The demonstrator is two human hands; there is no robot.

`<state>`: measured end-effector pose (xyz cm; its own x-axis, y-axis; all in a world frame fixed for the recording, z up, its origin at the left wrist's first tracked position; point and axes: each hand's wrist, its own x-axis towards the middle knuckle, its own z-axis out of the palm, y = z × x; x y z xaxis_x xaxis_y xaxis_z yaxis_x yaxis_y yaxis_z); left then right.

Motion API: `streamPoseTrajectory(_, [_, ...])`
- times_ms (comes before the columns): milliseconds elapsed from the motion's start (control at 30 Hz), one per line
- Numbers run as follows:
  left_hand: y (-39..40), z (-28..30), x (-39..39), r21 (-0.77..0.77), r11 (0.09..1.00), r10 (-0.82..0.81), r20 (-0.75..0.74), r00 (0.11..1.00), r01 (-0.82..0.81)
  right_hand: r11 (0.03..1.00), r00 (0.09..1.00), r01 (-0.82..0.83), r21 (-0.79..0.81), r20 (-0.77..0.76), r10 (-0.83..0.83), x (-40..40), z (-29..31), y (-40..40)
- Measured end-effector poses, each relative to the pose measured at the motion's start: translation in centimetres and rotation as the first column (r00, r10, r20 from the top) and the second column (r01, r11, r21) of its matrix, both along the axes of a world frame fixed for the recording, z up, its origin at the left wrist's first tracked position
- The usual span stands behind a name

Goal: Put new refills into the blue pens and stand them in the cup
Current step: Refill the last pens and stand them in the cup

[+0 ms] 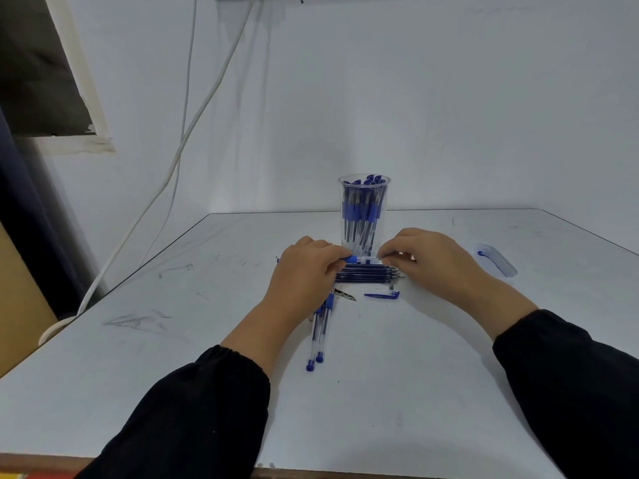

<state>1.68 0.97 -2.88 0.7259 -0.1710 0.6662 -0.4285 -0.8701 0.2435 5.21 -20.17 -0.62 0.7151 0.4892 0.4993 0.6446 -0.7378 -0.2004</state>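
Both hands meet over the middle of the white worktop [173, 375], just in front of the clear cup [363, 209]. The left hand [304, 271] grips a blue pen [359, 260] at its blue grip section, fingers curled round it. The right hand [428, 261] pinches the clear end of the same pen between thumb and fingertips, the other fingers curled. The pen lies roughly level between the two hands, held just above a row of dark refills [366, 273] that lie side by side on the worktop, tips pointing right.

The cup stands upright near the far edge of the worktop and holds a bundle of blue pens, caps uppermost.

Two further pens [320, 337] lie side by side near the left wrist, partly hidden by it, blue end plugs toward the near edge. A loose blue cap [382, 294] lies just right of them, in front of the refills. A small dark pointed item [345, 294] lies between the cap and the two pens; its nature cannot be determined. A clear container lid with a blue rim [496, 261] lies well to the right.

Both forearms wear black sleeves [193, 416]. White cables [193, 126] run down the wall on the left.
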Motion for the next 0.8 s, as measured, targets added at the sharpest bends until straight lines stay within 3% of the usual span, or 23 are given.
streamPoseTrajectory(800, [0.16, -0.06, 0.27, 0.013, 1.0, -0.016, 0.023, 1.0, 0.015, 1.0, 0.999, 0.001, -0.007, 0.041, 0.0, -0.04, 0.02, -0.03])
